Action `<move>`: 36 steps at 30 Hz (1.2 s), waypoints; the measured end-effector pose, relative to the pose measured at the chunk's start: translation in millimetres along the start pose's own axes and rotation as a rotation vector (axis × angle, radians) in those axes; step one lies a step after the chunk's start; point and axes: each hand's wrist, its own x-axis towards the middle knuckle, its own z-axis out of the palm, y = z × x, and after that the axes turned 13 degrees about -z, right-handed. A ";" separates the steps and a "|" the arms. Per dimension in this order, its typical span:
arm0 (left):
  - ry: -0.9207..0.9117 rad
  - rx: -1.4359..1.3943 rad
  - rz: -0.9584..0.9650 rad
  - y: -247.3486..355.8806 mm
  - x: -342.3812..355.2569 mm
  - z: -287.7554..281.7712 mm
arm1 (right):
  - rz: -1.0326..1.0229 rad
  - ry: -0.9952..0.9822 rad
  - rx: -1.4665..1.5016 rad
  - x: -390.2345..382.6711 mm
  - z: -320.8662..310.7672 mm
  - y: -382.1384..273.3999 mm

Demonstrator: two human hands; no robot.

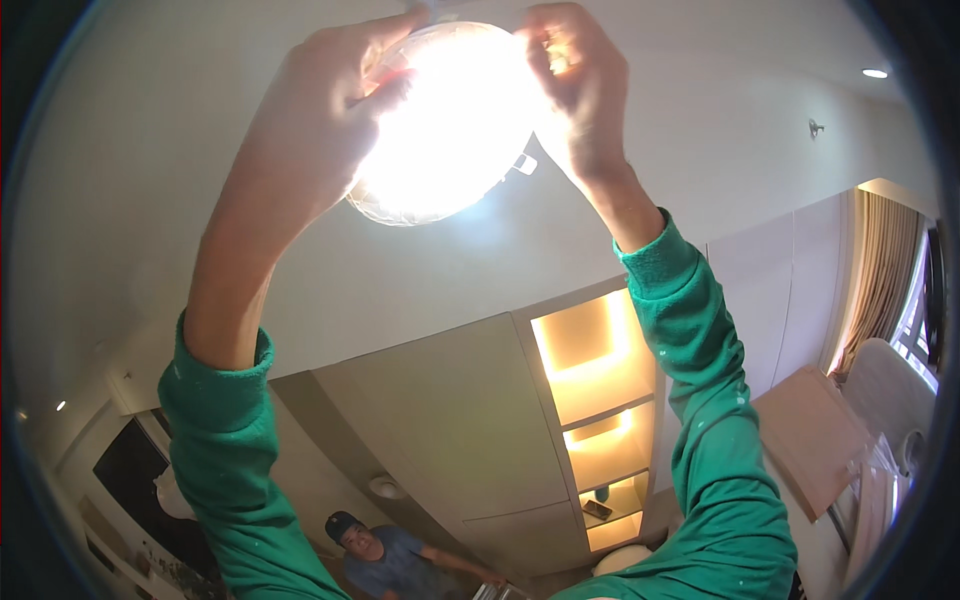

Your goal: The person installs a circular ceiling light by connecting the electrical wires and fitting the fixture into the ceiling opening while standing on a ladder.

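Note:
A glowing round ceiling light (450, 110) fills the top centre, its glare washing out most detail, with a small white clip jutting from its lower right rim. My left hand (342, 105) grips the light's left edge with curled fingers and thumb. My right hand (577, 90) is closed at the right edge, beside a small gold-lit part that is too bright to make out; glare hides exactly what those fingers hold. Both arms are raised in green sleeves.
Below are wall cabinets (430, 400) with lit shelves (590, 350), a person (375, 555) in a blue shirt and cap at lower centre, and curtains (880, 270) with leaning boards (800, 430) at right. A small fitting (815, 130) sits on the ceiling near a downlight (874, 73).

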 end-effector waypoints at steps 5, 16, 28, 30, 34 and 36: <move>0.029 0.045 -0.046 -2.6 -6.5 -0.4 | -0.202 -0.019 0.024 22.6 -12.6 -14.2; -0.082 -0.049 0.022 1.5 2.6 -3.7 | -0.534 -0.278 -0.190 16.0 -10.3 -6.8; -0.057 -0.125 0.013 -6.3 3.7 2.9 | -0.573 -0.238 -0.333 12.7 3.8 -6.9; -0.043 -0.083 0.057 -6.5 4.2 2.9 | -0.543 -0.219 -0.291 5.3 3.4 4.8; -0.091 0.012 0.039 4.1 3.1 -2.7 | -0.461 -0.270 -0.241 1.8 0.5 -1.6; -0.089 0.038 0.036 5.6 1.0 -4.7 | -0.444 -0.287 -0.225 2.3 1.9 -4.7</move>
